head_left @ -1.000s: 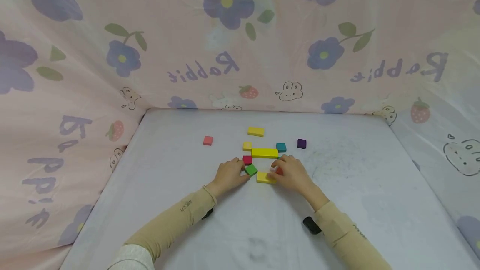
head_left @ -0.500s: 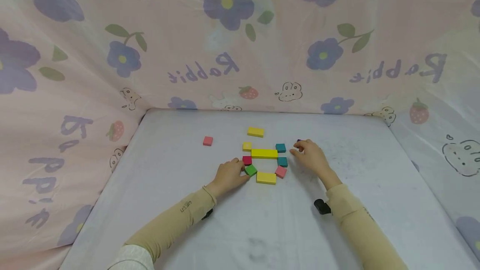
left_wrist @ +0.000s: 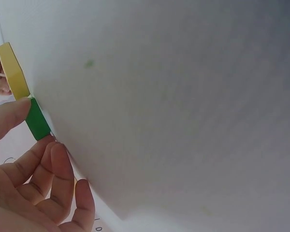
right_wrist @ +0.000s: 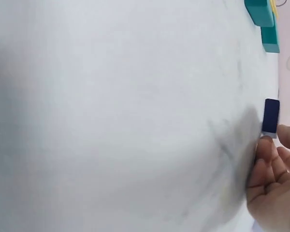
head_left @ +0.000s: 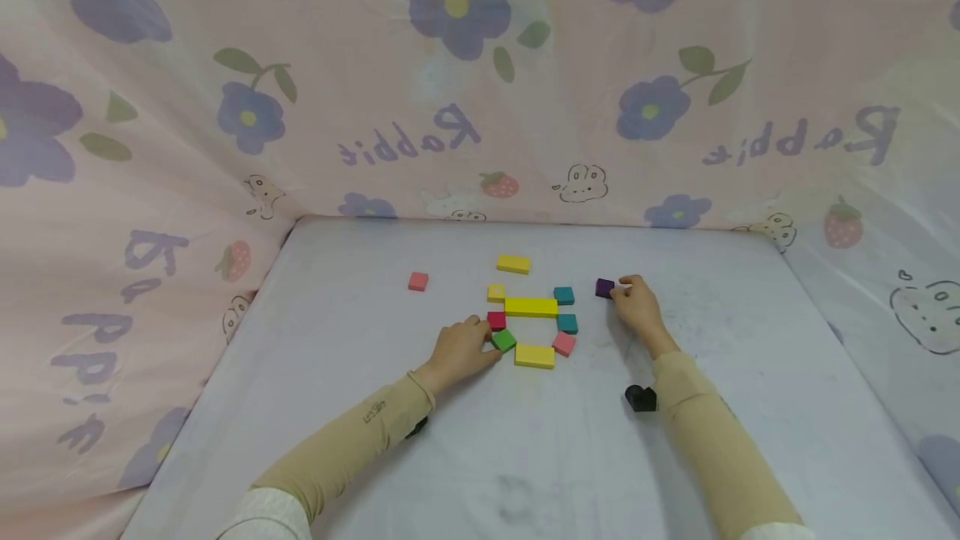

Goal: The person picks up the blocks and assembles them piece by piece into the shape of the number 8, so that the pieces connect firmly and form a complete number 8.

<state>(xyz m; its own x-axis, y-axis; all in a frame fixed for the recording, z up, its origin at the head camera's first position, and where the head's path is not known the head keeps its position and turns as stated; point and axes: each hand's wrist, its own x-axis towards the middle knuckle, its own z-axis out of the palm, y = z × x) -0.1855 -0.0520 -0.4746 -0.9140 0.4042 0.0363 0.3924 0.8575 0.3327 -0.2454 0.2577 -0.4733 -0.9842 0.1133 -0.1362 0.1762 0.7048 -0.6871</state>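
Observation:
A green block [head_left: 504, 341] lies at the lower left of a ring of coloured blocks. My left hand [head_left: 460, 352] pinches it, thumb at one corner and fingertip at the opposite end, as the left wrist view shows. A yellow block [left_wrist: 13, 70] lies just past the green one. To the right of the ring is a dark purple block [head_left: 605, 288]. My right hand [head_left: 636, 309] is at its right side, thumb and fingertips right at the near end of the block in the right wrist view, the fingers loosely bent.
A long yellow block [head_left: 531, 307], a red block [head_left: 497, 321], teal blocks [head_left: 567, 323] and a pink block [head_left: 564, 344] form the ring. Farther back lie another yellow block [head_left: 513, 264] and a second pink block [head_left: 418, 282]. A patterned cloth wall [head_left: 525, 107] bounds the white table.
My right hand has left the pink block at the ring's lower right and moved right and away to the purple block's right side. My left hand has stayed at the green block.

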